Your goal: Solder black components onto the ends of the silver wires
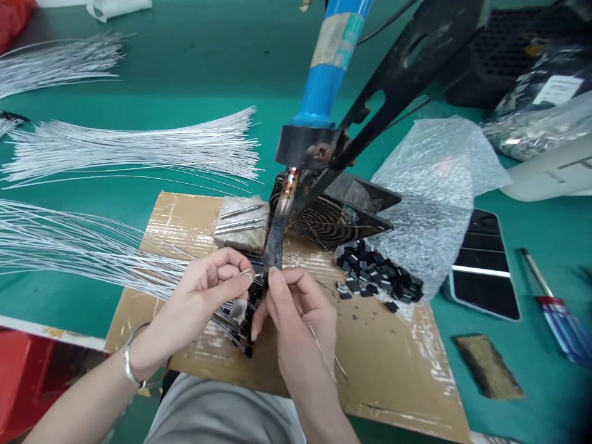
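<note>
A soldering iron (pixel 319 92) with a blue handle is clamped tip-down in front of me. Just left of its tip, my left hand (pixel 203 283) pinches a thin wire between thumb and forefinger. My right hand (pixel 305 320) is closed at the tip's right side, with a thin silvery solder wire (pixel 319 345) running through it and looping below. What its fingertips pinch is mostly hidden. Below the hands, several wires with black connectors (pixel 247 350) at their ends lie across the cardboard. A bundle of grey wires (pixel 115 253) stretches left behind my left hand.
Black connector pieces (pixel 374 274) spill from a bubble-wrap bag (pixel 430 166). A black fan (pixel 333 216) stands behind the iron, beside a block (pixel 241 225) carrying metal rods. Another wire bundle (pixel 139 148) lies left. A phone (pixel 483 265), screwdriver (pixel 555 314) and sponge (pixel 488 367) are right.
</note>
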Demonstrator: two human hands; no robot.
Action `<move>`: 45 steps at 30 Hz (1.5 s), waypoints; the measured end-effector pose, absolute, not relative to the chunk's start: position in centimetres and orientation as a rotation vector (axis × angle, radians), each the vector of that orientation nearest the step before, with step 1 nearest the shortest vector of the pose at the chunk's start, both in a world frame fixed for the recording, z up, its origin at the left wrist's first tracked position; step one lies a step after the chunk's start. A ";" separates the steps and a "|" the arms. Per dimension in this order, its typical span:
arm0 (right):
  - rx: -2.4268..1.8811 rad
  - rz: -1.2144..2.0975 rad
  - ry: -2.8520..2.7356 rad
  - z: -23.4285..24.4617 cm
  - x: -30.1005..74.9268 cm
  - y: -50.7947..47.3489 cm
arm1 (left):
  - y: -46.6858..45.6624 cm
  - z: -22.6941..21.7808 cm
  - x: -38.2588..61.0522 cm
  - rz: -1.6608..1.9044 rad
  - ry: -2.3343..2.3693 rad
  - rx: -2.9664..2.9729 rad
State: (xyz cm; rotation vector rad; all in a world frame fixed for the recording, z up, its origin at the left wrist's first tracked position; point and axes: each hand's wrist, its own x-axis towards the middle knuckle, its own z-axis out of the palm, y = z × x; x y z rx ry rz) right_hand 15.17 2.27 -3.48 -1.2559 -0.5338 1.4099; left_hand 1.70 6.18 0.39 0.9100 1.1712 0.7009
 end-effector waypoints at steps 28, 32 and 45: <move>-1.343 1.269 -0.589 -1.8 14.7 1.9 | 5.9 0.7 1.7 0.728 1.112 0.869; -1.334 1.304 -0.539 -1.9 14.7 1.9 | 5.9 0.7 1.7 0.730 1.124 0.871; -1.026 1.889 -0.214 -2.9 15.8 3.7 | 5.8 -0.3 1.4 0.736 1.170 0.876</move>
